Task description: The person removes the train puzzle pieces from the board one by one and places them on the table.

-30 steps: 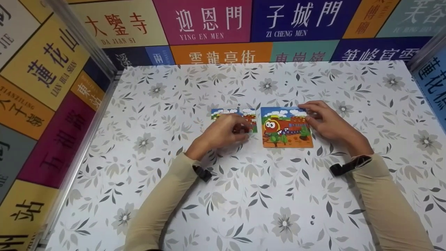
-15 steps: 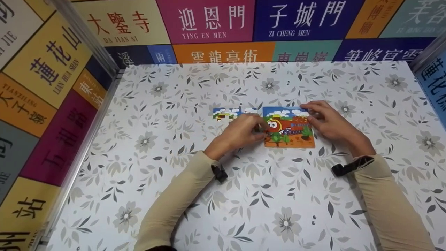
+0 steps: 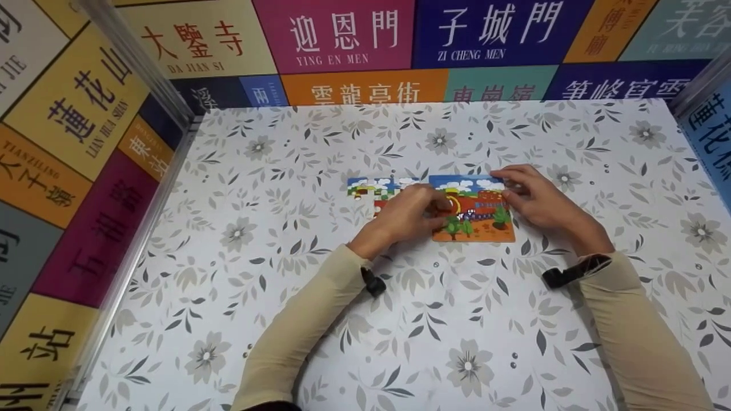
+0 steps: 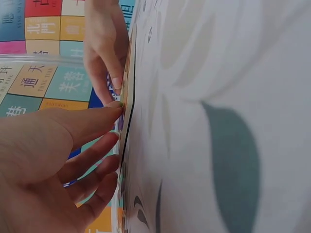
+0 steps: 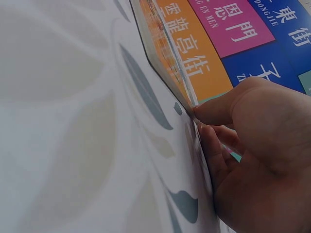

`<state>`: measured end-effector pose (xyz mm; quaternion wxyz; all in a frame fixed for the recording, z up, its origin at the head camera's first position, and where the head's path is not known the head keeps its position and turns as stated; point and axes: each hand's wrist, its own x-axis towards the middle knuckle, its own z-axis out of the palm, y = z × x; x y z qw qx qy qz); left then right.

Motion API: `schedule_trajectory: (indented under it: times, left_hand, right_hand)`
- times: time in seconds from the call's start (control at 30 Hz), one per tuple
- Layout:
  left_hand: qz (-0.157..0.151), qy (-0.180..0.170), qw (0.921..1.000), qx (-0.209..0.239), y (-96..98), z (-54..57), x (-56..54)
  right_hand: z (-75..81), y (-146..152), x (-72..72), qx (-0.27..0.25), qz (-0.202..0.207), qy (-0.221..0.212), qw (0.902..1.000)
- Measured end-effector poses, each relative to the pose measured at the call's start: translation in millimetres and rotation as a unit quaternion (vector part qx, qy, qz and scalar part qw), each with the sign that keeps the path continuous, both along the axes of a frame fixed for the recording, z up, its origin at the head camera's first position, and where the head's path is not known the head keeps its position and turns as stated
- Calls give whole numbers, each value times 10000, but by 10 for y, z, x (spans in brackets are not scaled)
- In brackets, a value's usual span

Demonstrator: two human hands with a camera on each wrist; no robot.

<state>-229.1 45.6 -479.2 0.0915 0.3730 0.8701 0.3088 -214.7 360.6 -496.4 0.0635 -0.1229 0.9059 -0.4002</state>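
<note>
A square train puzzle (image 3: 477, 228) lies flat on the table, with green bushes and orange ground along its near side. My right hand (image 3: 534, 197) holds its far right corner between thumb and index finger; the right wrist view shows the thumb (image 5: 214, 110) against the edge. Over the puzzle's left part is my left hand (image 3: 408, 214), its thumb (image 4: 97, 121) and fairly straight fingers touching the surface. Whether a loose piece is under those fingertips is hidden. Left of the square, a stepped-edged patch of joined puzzle pieces (image 3: 365, 185) lies partly beneath the left hand.
A white tablecloth (image 3: 365, 331) with grey leaves and flowers covers the table. Colourful panels with Chinese characters (image 3: 342, 34) stand along the back and left sides. Each sleeve cuff carries a black strap (image 3: 574, 273).
The left hand has moved right, from over the patch of pieces onto the left part of the train puzzle, uncovering more of the patch. The right hand has stayed at its corner.
</note>
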Motion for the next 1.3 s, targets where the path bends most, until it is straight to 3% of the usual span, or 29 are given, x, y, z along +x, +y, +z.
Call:
schedule_trajectory:
  times: [0.17, 0.4, 0.63, 0.97, 1.3]
  left_hand:
    - [-50, -61, 9999, -74, 11, 14, -7]
    - [-440, 268, 9980, -364, 2, 35, 12]
    - [-438, 279, 9967, -621, -3, 40, 16]
    - [-627, 395, 9966, -369, -75, 0, -26]
    - [-473, 586, 9936, -848, -63, 23, -9]
  right_hand:
    - [13, 9, 11, -10, -26, -90, 10000]
    - [-7, 19, 7, 39, -48, -128, 9999]
    - [-5, 14, 4, 35, -70, -153, 9999]
    - [14, -3, -3, 5, -66, -204, 9998]
    - [8, 0, -8, 101, -42, -169, 9998]
